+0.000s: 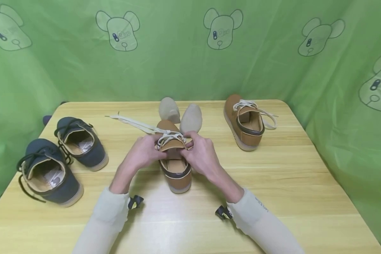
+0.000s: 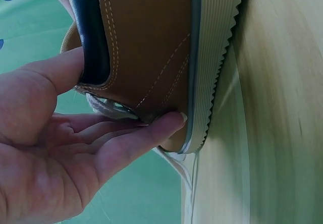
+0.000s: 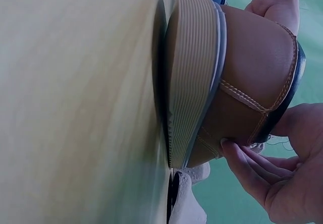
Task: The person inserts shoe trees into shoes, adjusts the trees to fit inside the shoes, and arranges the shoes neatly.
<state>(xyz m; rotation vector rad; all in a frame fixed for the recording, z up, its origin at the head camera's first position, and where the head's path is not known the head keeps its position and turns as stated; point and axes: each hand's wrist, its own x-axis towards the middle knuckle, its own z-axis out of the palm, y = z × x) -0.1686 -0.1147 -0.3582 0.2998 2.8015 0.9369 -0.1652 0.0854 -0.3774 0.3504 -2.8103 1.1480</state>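
Observation:
A brown lace-up shoe [image 1: 179,182] stands on the table, its heel towards me. My left hand [image 1: 143,151] grips the left side of its opening; in the left wrist view the thumb goes inside the dark collar and the fingers [image 2: 146,138] lie along the outer side. On the other side my right hand [image 1: 201,153] pinches the opening the same way, its fingertips [image 3: 234,156] against the leather. White laces [image 1: 134,123] cross the tongue, and a long end trails left over the table. The toe is partly hidden by the upper and laces.
Two beige shoe-shaped inserts [image 1: 191,118] lie just beyond the toe. Another brown shoe [image 1: 246,135] with white laces stands at the back right. A pair of navy shoes [image 1: 71,187] with dark laces is at the left. Green curtains [image 1: 177,70] surround the table [image 1: 289,183].

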